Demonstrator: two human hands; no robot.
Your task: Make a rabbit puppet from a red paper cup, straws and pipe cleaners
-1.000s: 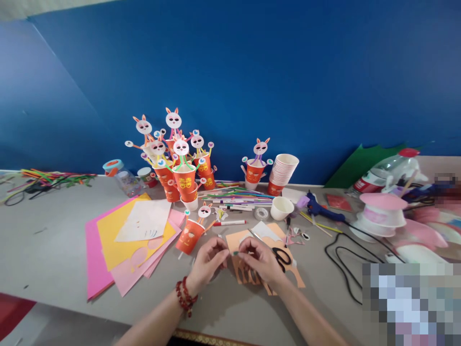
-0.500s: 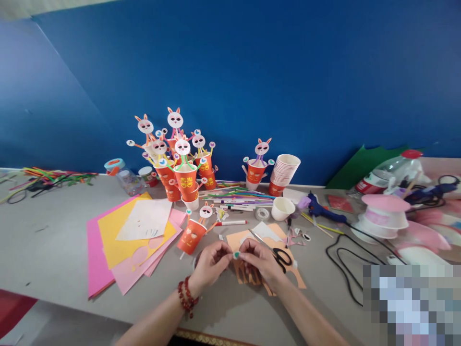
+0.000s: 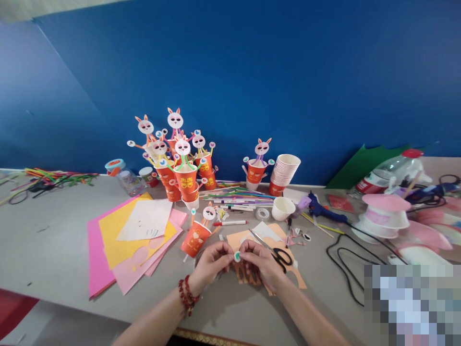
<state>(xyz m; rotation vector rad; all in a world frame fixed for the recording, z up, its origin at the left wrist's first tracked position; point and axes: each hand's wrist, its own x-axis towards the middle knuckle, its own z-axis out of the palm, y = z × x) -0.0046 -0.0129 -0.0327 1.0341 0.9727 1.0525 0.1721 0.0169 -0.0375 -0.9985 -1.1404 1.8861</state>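
A small round white paper disc (image 3: 237,256) with a green mark shows between my fingertips. My left hand (image 3: 212,264) pinches its left edge, and my right hand (image 3: 262,263) pinches the right edge. Just beyond my left hand, a red paper cup (image 3: 196,239) with a rabbit head (image 3: 209,211) on top leans to one side; one of its arms ends in a small marked disc (image 3: 193,212). Beneath my right hand lies cut orange paper (image 3: 295,276), with black-handled scissors (image 3: 283,257) on it.
Finished rabbit cups (image 3: 187,180) are stacked at the back left, near coloured paper sheets (image 3: 104,240). A stack of paper cups (image 3: 286,168), a white cup (image 3: 283,208), tape (image 3: 262,214) and pens (image 3: 230,223) stand or lie beyond my hands. A blue glue gun (image 3: 326,210) trails a black cord on the right.
The paper disc has turned so more of its marked face shows. The leaning rabbit cup has shifted slightly right. My hands stay almost in the same place.
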